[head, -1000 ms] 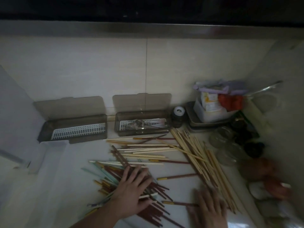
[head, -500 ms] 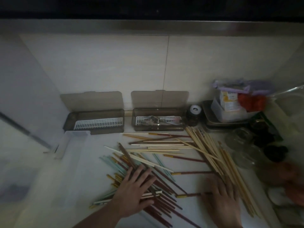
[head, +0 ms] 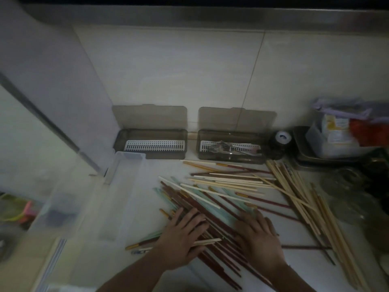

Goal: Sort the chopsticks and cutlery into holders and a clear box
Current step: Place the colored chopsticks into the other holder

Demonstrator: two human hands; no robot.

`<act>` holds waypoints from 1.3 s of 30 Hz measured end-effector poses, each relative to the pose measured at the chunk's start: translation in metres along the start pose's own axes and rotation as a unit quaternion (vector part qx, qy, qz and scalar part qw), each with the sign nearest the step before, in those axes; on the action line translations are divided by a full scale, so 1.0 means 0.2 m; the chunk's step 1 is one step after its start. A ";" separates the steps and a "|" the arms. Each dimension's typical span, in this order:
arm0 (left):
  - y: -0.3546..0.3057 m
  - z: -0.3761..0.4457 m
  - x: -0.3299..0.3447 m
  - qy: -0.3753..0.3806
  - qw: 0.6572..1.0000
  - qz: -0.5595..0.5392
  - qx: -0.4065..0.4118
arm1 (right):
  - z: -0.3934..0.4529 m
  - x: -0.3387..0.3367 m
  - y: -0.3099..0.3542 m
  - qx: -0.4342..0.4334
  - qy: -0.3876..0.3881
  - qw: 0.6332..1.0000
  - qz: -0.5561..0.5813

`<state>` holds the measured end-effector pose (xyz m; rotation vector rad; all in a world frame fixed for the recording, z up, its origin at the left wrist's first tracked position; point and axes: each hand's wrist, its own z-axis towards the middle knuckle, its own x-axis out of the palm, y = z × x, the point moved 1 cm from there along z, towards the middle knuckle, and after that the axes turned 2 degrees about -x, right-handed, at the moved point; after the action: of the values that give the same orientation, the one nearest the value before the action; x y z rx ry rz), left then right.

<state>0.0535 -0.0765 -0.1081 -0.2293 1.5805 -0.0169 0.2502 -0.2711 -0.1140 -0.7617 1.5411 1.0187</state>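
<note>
Both hands flat, fingers spread, on mixed slim chopsticks point(head: 210, 199) on the bench point(head: 147, 207): left hand point(head: 181, 239), right hand point(head: 259, 237). Right hand has moved in from the pale wooden pile point(head: 299, 190). Slotted smoky-plastic holders point(head: 151, 144) behind.

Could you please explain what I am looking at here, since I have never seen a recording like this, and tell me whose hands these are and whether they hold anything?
There is no machine: a person wears a camera on the head, looking down at a white counter. The left hand and right hand lie flat, fingers spread, on a mixed pile of chopsticks; neither grips anything. A bundle of pale wooden chopsticks lies to the right. Against the wall stand two open holders: the left holder shows only its white grid, the right holder has metal cutlery inside. A clear box sits at left.
</note>
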 end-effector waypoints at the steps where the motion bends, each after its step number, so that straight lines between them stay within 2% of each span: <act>1: 0.00 0.00 0.00 0.004 1.000 0.004 0.001 | 0.01 -0.01 -0.01 0.005 0.001 1.000 -0.004; 6: 0.00 0.01 0.01 -0.006 1.000 -0.015 0.009 | 0.07 -0.08 0.13 -0.032 -0.072 0.997 0.020; 8: 0.00 0.00 0.00 -0.027 0.999 -0.028 0.008 | 0.11 -0.10 0.23 -0.032 -0.074 0.996 0.032; 14: 0.06 -0.08 -0.02 -0.034 0.999 -0.018 0.020 | 0.23 -0.06 0.33 0.092 -0.020 0.994 0.059; 19: 0.09 -0.10 -0.03 -0.026 0.999 -0.008 0.028 | 0.29 -0.09 0.35 0.095 0.029 0.995 0.032; 29: 0.15 -0.04 -0.12 -0.048 0.998 -0.029 0.034 | 0.34 -0.13 0.43 0.110 0.046 0.992 -0.029; 35: 0.24 -0.05 -0.12 -0.042 0.998 -0.052 0.019 | 0.36 -0.17 0.48 0.142 0.080 0.987 -0.012; 39: 0.28 -0.04 -0.15 -0.033 0.998 -0.061 0.005 | 0.39 -0.20 0.47 0.122 0.112 0.986 -0.027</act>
<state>0.0386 -0.0185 -0.0859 -0.3156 1.4981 -0.1103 0.2095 -0.1616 -0.0598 -0.7585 1.7898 0.7053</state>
